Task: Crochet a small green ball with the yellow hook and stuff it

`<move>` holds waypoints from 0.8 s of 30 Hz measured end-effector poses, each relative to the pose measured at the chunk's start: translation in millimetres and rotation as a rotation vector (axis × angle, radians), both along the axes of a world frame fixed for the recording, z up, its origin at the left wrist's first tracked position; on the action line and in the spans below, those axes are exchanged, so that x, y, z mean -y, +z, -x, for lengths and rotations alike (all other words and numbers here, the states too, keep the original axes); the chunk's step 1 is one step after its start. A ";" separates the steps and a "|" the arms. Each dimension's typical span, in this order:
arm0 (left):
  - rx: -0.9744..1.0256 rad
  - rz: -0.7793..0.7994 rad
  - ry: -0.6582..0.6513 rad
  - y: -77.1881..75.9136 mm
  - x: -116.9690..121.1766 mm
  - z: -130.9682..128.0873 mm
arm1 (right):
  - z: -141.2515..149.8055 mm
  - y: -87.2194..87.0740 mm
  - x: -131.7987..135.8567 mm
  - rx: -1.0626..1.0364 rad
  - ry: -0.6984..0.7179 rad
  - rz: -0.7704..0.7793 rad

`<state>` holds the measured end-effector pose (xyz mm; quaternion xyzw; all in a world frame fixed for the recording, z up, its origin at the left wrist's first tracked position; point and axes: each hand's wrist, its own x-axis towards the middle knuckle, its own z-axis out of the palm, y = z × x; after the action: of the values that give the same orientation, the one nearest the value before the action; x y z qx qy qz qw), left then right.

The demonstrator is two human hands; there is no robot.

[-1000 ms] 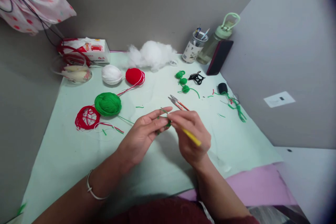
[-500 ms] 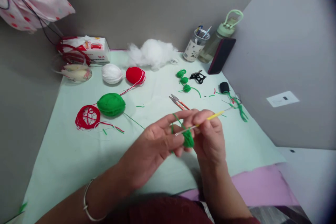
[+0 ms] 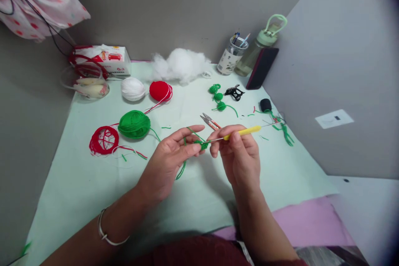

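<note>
My left hand (image 3: 170, 156) pinches a small green crochet piece (image 3: 203, 145) between thumb and fingers, with green yarn looped over its raised index finger. A loose green strand dangles below that hand. My right hand (image 3: 240, 151) grips a crochet hook (image 3: 246, 131) by its yellow handle, and the metal tip meets the green piece. Yarn trails toward a green yarn ball (image 3: 134, 124) on the left; part of its path is hidden behind my left hand. Thread snips (image 3: 211, 121) with orange handles lie just beyond my fingers.
White yarn (image 3: 133, 89), red yarn (image 3: 160, 91), a red coil (image 3: 104, 140) and white stuffing (image 3: 183, 65) lie beyond. Small green crochet pieces (image 3: 220, 97), a black claw clip (image 3: 235, 92), a pen cup (image 3: 231, 56), a bottle (image 3: 258, 52) and a phone (image 3: 262, 68) stand right.
Both hands have shifted slightly up and left, carrying the green piece and the hook. The piece is tilted differently, and a loose strand now shows below my left hand. The green ball has rolled slightly.
</note>
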<state>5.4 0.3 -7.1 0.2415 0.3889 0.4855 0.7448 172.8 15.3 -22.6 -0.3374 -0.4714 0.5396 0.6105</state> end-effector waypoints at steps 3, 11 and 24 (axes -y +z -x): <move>-0.049 -0.028 0.009 -1.1 1.2 1.0 | -0.4 -0.3 2.1 0.064 -0.008 -0.065; -0.272 -0.170 0.118 -6.7 3.3 3.6 | 2.6 -6.0 17.2 0.573 -0.211 -0.536; 0.146 0.065 0.026 -5.5 -7.2 5.9 | 5.3 -3.7 11.9 0.369 -0.240 -0.339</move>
<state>-0.4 7.5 -12.6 0.1762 0.3520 0.4987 0.7723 167.5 3.4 -26.2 -0.3765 -0.6149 0.3064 0.6215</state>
